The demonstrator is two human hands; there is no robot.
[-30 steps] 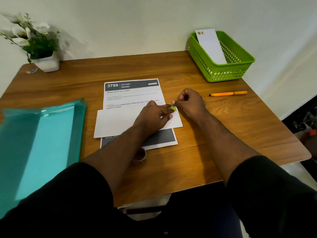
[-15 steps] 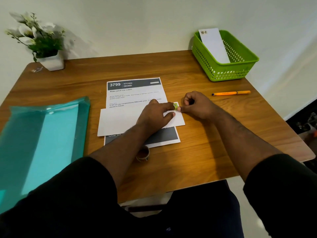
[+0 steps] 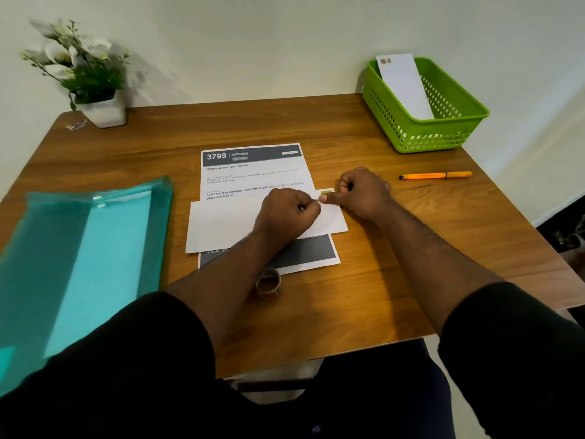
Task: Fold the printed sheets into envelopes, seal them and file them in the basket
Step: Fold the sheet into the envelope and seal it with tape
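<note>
Since a moment ago the left hand (image 3: 286, 213) has curled into a fist, pinching with the right hand (image 3: 357, 193) at a green sticker (image 3: 326, 192) on the white envelope (image 3: 221, 224). It lies mid-bench over the printed sheet (image 3: 253, 172).

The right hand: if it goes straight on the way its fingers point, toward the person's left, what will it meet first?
The right hand would almost at once meet the left hand; their fingertips nearly touch beside the small green sticker on the white envelope.
</note>
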